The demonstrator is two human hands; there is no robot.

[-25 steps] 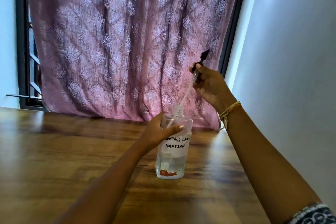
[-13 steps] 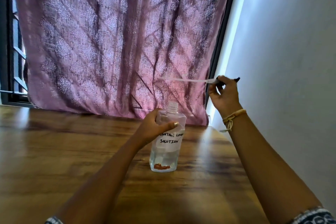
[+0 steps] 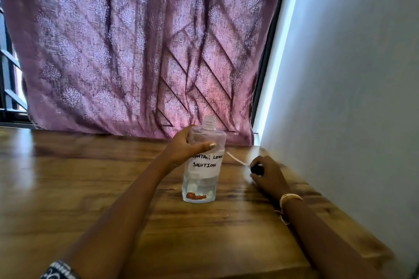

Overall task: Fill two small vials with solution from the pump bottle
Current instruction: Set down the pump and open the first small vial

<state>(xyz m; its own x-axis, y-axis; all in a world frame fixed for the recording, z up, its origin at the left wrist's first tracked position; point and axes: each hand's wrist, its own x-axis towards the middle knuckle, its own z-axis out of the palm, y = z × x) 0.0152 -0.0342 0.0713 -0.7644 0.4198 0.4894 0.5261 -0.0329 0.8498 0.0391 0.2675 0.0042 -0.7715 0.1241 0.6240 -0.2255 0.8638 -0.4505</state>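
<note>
A clear plastic bottle labelled "contact lens solution" stands upright on the wooden table, its neck uncapped and a little liquid at the bottom. My left hand grips the bottle's shoulder. To the right, my right hand holds the black pump head low at the table surface, with its thin white dip tube pointing back toward the bottle. No vials are in view.
A pink patterned curtain hangs behind the table over a window. A white wall runs along the table's right edge, close to my right hand.
My right hand has drawn the pump and its tube out of the bottle, swung it right and lowered it to the table. My left hand stayed on the bottle.
</note>
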